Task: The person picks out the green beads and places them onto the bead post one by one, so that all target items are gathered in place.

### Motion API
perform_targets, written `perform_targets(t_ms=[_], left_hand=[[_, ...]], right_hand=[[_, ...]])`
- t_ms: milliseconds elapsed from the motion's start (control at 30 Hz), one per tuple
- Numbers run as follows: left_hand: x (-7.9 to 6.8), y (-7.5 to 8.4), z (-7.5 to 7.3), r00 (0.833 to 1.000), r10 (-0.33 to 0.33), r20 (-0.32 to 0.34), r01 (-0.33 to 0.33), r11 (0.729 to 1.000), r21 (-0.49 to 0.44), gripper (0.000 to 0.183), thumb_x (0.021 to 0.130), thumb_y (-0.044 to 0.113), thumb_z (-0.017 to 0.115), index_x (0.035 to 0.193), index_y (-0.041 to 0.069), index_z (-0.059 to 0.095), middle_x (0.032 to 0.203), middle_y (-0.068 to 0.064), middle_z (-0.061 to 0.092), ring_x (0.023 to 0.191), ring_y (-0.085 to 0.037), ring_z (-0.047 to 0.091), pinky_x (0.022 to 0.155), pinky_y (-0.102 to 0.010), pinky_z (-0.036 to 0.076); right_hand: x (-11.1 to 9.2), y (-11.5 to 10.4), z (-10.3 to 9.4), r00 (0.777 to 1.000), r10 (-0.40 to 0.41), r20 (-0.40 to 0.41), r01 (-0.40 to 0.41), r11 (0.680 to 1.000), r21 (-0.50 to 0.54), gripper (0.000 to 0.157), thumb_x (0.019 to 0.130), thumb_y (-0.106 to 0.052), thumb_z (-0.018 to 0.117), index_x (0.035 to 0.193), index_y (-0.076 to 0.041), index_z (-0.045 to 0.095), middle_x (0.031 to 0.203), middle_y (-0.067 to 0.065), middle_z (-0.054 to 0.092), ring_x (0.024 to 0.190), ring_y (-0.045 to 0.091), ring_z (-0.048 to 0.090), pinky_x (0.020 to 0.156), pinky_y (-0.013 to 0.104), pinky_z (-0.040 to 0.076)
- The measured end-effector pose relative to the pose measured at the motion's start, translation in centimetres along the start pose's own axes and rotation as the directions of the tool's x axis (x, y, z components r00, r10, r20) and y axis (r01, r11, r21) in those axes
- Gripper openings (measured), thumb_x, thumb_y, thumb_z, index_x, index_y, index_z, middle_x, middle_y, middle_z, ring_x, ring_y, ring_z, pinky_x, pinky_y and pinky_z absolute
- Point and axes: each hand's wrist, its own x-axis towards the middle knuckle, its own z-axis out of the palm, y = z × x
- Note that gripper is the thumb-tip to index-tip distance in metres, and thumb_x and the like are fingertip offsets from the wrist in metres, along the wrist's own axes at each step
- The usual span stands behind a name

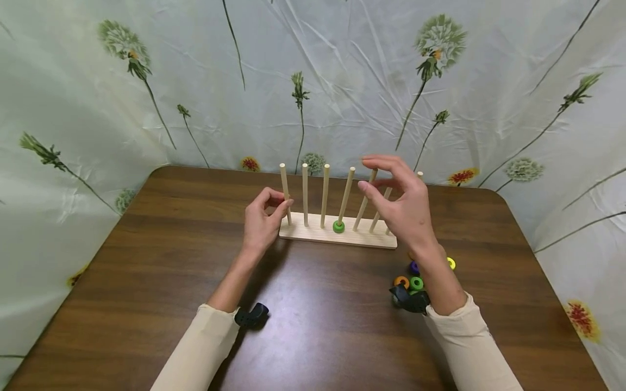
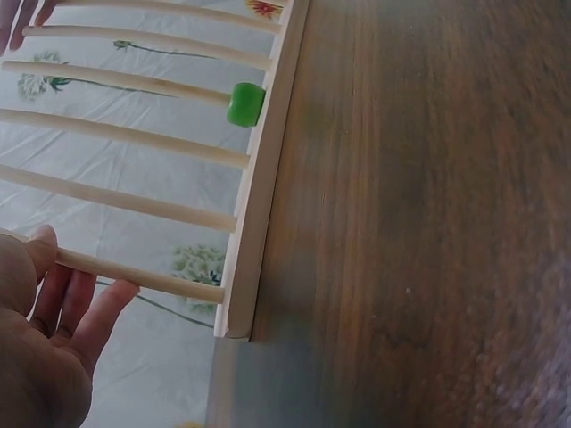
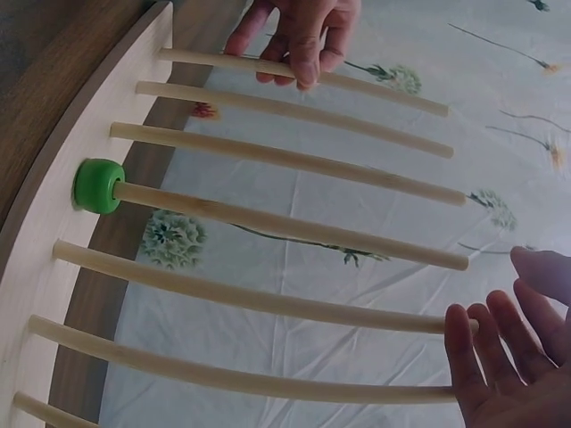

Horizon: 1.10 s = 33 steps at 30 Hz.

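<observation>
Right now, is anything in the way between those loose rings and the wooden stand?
Nothing visible stands between the loose rings and the wooden stand, though the right forearm crosses over the rings, partly hiding them. The right hand is at the tip of the fifth peg from the left, possibly blocking that one.

In the head view, the left forearm (image 1: 233, 281) reaches up from the bottom, left of the middle, and the left hand (image 1: 261, 221) sits near the centre, thumb and fingers bent in a pinch. The right forearm (image 1: 442, 279) rises from the lower right; the right hand (image 1: 407, 203) hangs right of centre, thumb and fingers curved but apart.
</observation>
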Motion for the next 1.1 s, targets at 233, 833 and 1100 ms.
perform_targets(t_ms=[233, 833, 1100], left_hand=[[0.2, 0.1, 0.0, 1.000, 0.000, 0.022, 0.000, 1.000, 0.010, 0.016, 0.093, 0.003, 0.077, 0.099, -0.007, 0.066, 0.098, -0.026, 0.072, 0.081, -0.001, 0.064, 0.068, -0.014, 0.058], [0.1, 0.0, -0.1, 1.000, -0.006, 0.013, 0.006, 1.000, 0.004, 0.016, 0.093, 0.004, 0.077, 0.099, -0.006, 0.066, 0.098, -0.026, 0.072, 0.082, -0.003, 0.064, 0.070, -0.014, 0.058], [0.1, -0.1, -0.1, 1.000, 0.000, 0.017, 0.000, 1.000, 0.011, 0.017, 0.093, 0.005, 0.077, 0.100, -0.005, 0.066, 0.098, -0.025, 0.072, 0.082, -0.003, 0.064, 0.070, -0.014, 0.058]], right_hand=[[-0.7, -0.2, -0.8, 1.000, -0.029, -0.010, 0.030, 0.998, 0.057, 0.033, 0.088, 0.008, 0.076, 0.119, -0.002, 0.073, 0.125, 0.008, 0.069, 0.113, 0.016, 0.065, 0.089, 0.025, 0.058], [-2.7, 0.6, -3.2, 0.998, 0.040, 0.056, -0.041, 0.999, 0.010, 0.032, 0.087, 0.007, 0.077, 0.118, -0.003, 0.074, 0.118, 0.007, 0.069, 0.094, 0.020, 0.066, 0.090, 0.024, 0.056], [-3.7, 1.5, -4.2, 0.992, 0.044, 0.118, -0.041, 0.999, -0.028, 0.034, 0.085, 0.010, 0.078, 0.115, -0.006, 0.075, 0.116, 0.008, 0.071, 0.093, 0.014, 0.067, 0.090, 0.021, 0.056]])
